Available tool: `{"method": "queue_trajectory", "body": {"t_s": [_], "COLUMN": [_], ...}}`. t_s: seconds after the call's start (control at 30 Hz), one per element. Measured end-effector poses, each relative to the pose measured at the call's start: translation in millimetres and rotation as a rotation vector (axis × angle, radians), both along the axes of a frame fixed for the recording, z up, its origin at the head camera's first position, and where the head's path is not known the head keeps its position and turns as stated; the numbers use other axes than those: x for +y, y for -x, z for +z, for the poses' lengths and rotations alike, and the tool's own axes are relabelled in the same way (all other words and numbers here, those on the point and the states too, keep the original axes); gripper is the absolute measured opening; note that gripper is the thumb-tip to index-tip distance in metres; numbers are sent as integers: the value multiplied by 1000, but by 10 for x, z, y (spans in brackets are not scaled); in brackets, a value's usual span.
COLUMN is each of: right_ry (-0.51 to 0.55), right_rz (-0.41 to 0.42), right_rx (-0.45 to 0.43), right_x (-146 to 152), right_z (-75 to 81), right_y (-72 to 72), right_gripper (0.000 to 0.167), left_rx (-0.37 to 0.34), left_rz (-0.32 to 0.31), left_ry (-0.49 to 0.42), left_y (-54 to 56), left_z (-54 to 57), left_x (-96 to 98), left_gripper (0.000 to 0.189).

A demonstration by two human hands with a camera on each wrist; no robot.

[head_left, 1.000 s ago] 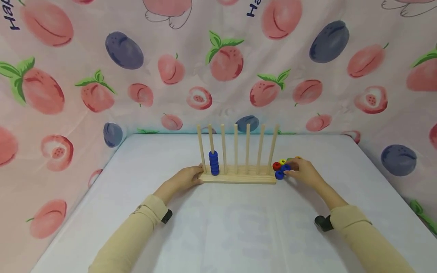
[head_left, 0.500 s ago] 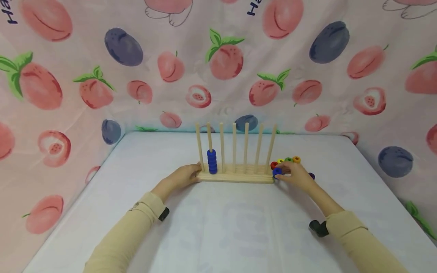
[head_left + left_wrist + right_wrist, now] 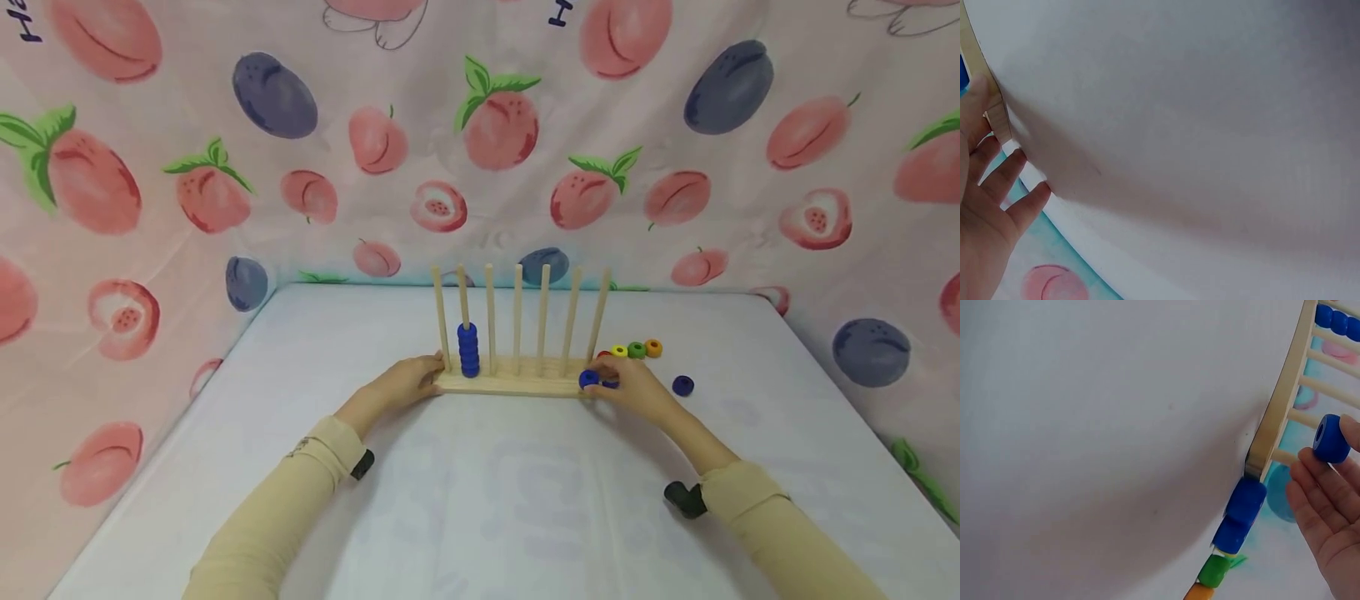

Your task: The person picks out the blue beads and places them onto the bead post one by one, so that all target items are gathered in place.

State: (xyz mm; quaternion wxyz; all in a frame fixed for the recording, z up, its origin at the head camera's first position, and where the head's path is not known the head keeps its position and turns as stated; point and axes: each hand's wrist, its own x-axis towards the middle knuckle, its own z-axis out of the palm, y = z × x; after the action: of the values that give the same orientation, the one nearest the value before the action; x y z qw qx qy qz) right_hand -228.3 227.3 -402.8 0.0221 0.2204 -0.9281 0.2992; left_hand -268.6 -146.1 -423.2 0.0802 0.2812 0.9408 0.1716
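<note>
A wooden peg rack [image 3: 517, 387] stands upright on the white table, with several thin upright rods along its base. Blue beads [image 3: 468, 352] are stacked on the second rod from the left. My left hand [image 3: 401, 385] grips the left end of the base; in the left wrist view the thumb lies against the wood and the other fingers [image 3: 1005, 178] are spread beside its end. Between thumb and fingertips my right hand [image 3: 637, 387] pinches a loose blue bead [image 3: 1332, 439], held off the table in front of the rack's right end, not on any rod.
Right of the rack lie loose beads: yellow [image 3: 618, 352], green [image 3: 637, 350], orange [image 3: 654, 348] and a partly hidden red one. A dark blue bead [image 3: 682, 386] sits apart, farther right. Fruit-printed cloth [image 3: 495, 217] hangs behind the table.
My right hand has picked up a blue bead from the group beside the rack and moved left with it to the base's right end. The left hand keeps its grip.
</note>
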Motion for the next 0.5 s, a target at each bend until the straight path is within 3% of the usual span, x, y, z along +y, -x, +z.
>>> {"method": "queue_trajectory", "body": {"t_s": [0.3,0.5], "right_ry": [29,59], "right_rz": [17,-1], "right_rx": [-21,-101], "right_x": [-138,-274], "right_z": [11,2], "right_y": [38,30], "right_gripper": [30,33], "left_rx": [-8,-24], "left_rz": [16,24], "left_ry": [-8,-22], "left_y": [3,-17], "left_z": [50,30], "left_x": [24,22], "left_gripper": [49,48]}}
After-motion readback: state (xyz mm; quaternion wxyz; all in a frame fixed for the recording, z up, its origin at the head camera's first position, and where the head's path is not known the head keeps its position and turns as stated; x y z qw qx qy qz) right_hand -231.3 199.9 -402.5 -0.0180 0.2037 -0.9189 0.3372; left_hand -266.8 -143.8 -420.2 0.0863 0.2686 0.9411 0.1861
